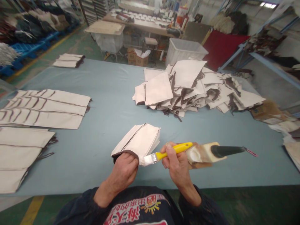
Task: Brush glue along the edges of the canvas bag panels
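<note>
My left hand (124, 170) is closed on the near end of a small stack of cream fabric pieces with dark edging (140, 139), held tilted above the table. My right hand (174, 162) grips a yellow-handled brush (172, 150); its white bristles (148, 159) touch the stack's near corner beside my left hand. A wide scraper-like tool with a pale blade and a black handle (211, 152) lies on the table just right of my right hand, partly behind it.
A grey-blue table (110, 93) carries a big loose heap of cream pieces (194, 89) at the back right and fanned rows of pieces (44, 107) at left. A small stack (68, 60) sits far left. A clear bin (184, 50) stands behind the table.
</note>
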A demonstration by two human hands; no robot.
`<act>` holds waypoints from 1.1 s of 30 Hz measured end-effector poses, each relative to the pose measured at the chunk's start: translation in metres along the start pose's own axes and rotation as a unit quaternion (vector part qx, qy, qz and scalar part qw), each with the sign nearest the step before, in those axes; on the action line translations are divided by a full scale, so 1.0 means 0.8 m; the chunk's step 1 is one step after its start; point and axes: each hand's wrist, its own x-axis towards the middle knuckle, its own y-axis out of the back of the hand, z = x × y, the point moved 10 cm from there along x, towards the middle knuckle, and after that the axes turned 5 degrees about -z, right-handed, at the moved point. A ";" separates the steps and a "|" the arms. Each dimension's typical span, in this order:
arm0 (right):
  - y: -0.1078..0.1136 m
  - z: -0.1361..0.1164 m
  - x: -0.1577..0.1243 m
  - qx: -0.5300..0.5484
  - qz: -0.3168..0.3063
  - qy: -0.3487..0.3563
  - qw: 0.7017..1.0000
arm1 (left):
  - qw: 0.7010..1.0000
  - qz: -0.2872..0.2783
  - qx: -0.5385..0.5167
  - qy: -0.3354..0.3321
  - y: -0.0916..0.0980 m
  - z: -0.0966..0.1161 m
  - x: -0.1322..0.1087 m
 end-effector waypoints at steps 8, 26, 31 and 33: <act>0.002 0.018 -0.005 0.010 -0.029 -0.029 0.999 | 1.000 0.003 -0.005 0.010 0.001 -0.004 -0.001; -0.029 0.014 0.071 -0.307 -0.140 0.252 0.907 | 0.960 -0.128 -0.249 0.021 -0.005 0.035 0.029; 0.006 0.014 0.065 -0.295 -0.026 0.257 0.920 | 0.920 -0.142 -0.339 0.137 -0.018 0.015 0.019; 0.017 0.002 0.060 -0.304 -0.010 0.260 0.916 | 0.888 -0.136 -0.387 0.207 -0.021 -0.002 0.010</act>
